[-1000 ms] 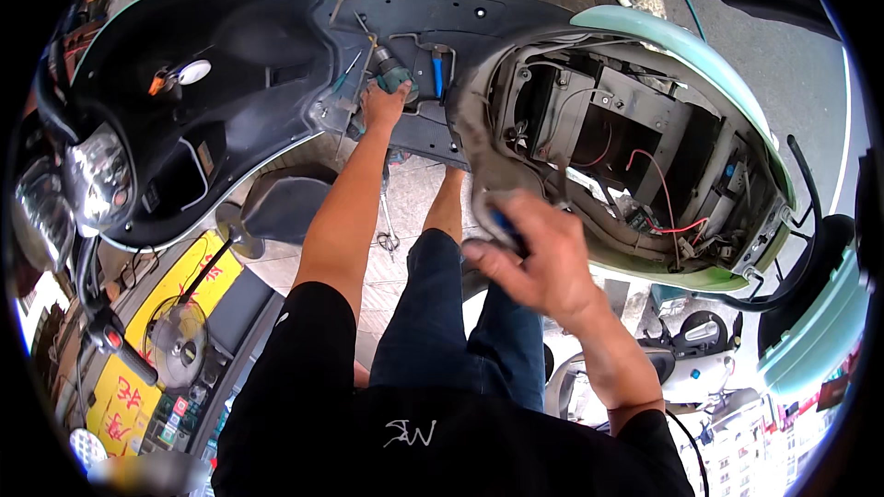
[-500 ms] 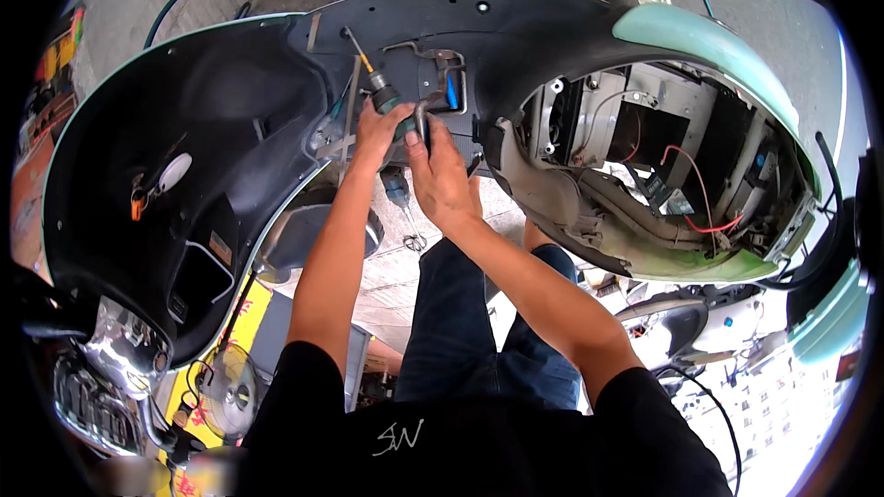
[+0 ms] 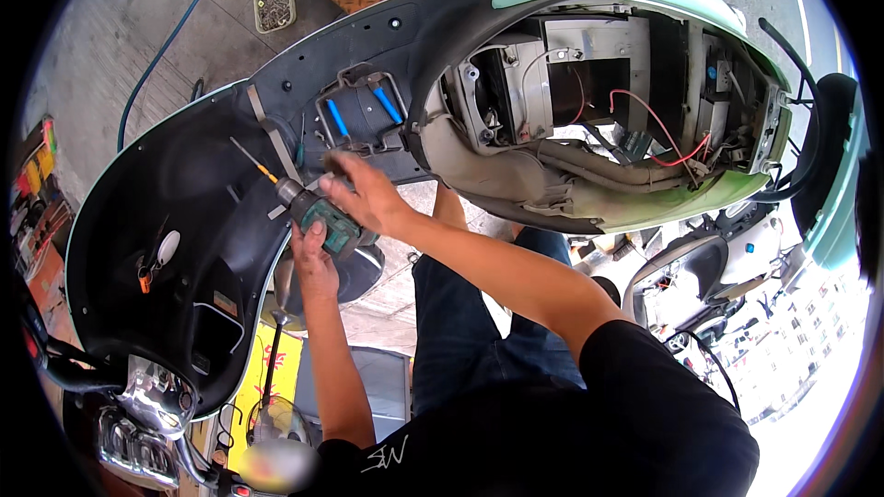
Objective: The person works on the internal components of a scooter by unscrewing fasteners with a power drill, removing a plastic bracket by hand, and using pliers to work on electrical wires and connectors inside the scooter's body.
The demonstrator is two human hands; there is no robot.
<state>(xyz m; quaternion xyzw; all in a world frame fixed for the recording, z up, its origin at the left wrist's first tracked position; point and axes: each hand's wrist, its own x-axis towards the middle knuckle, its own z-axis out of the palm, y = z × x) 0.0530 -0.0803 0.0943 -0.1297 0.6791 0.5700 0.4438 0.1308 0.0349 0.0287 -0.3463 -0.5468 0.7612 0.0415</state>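
Observation:
My left hand (image 3: 314, 262) grips a dark green cordless drill (image 3: 336, 232), its fingers closed round the lower part. A long thin bit with a yellow-orange section (image 3: 266, 171) points up and left from the chuck, with its tip over the black front panel of a scooter (image 3: 203, 193). My right hand (image 3: 370, 198) is beside the drill body, fingers stretched out and slightly blurred; I see nothing held in it. Just beyond that hand, a bent metal bracket (image 3: 398, 92) with two blue cylindrical pieces (image 3: 387, 105) lies on the dark footboard (image 3: 304, 60).
Right of my hands is the scooter's open underseat bay (image 3: 599, 69), with a red wire (image 3: 645, 106) hanging loose. A tray of small metal parts (image 3: 274, 4) sits on the ground beyond the footboard. A chrome headlight (image 3: 158, 396) and a fan (image 3: 276, 419) are at lower left.
The view has turned toward the right. My left hand and the drill have shifted toward the front panel, bit tip off the footboard. My right hand has come away from the drill, fingers opening.

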